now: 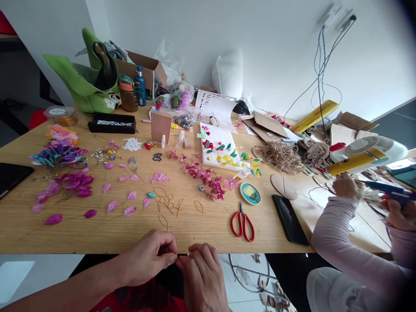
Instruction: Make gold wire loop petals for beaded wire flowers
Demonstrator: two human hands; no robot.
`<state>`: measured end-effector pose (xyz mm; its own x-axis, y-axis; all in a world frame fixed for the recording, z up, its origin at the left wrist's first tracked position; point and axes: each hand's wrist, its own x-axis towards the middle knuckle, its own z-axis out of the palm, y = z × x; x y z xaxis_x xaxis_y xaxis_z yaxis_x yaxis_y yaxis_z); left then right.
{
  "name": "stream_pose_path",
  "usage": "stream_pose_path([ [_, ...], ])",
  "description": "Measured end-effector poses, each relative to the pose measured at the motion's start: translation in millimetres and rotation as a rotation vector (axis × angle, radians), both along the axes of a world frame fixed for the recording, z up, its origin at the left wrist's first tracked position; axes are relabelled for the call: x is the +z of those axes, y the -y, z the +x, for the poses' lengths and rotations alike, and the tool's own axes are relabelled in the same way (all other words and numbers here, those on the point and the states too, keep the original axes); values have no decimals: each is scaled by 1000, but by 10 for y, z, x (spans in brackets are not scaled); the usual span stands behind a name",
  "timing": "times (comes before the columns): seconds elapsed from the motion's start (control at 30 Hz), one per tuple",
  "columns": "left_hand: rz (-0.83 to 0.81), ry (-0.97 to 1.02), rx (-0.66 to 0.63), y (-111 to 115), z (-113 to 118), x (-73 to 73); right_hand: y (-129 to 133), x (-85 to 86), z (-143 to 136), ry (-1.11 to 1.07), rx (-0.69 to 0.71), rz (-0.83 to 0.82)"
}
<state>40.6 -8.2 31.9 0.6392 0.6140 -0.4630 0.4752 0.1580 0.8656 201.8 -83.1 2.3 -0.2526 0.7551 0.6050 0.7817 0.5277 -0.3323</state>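
Note:
My left hand (154,255) is closed in a pinch just below the table's front edge. Beside it, my right hand (203,275) is closed too, and the fingertips of both come close together. Whatever sits between them is too small to make out. On the wood just ahead lie gold wire loops (167,203), some leaf-shaped. Pink petals on thin stems (129,211) are spread left of the wire. A magenta flower spray (208,177) lies farther back. To the right rest red-handled scissors (242,225), points away from me, and a small round painted hoop (250,193).
A black phone (290,219) lies right of the scissors. At far right a co-worker's sleeved arm (338,229) reaches over the table, near a blue glue gun (388,187). A wooden block (161,127), bottles and a green felt bag (87,82) stand at the back.

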Motion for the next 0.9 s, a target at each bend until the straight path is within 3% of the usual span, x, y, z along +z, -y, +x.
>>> stream_pose_path([
  [0.23, -51, 28, -41, -80, -54, 7, -10, -20, 29, -57, 60, -1],
  [0.47, -66, 17, -43, -107, -67, -74, -2, 72, 52, -94, 28, -173],
  [0.63, -154, 56, -49, -136, -67, -125, 28, 43, -18, -152, -25, -134],
  [0.9, -529, 337, 183, -101, -67, -180, 105, -153, -137, -227, -216, -83],
])
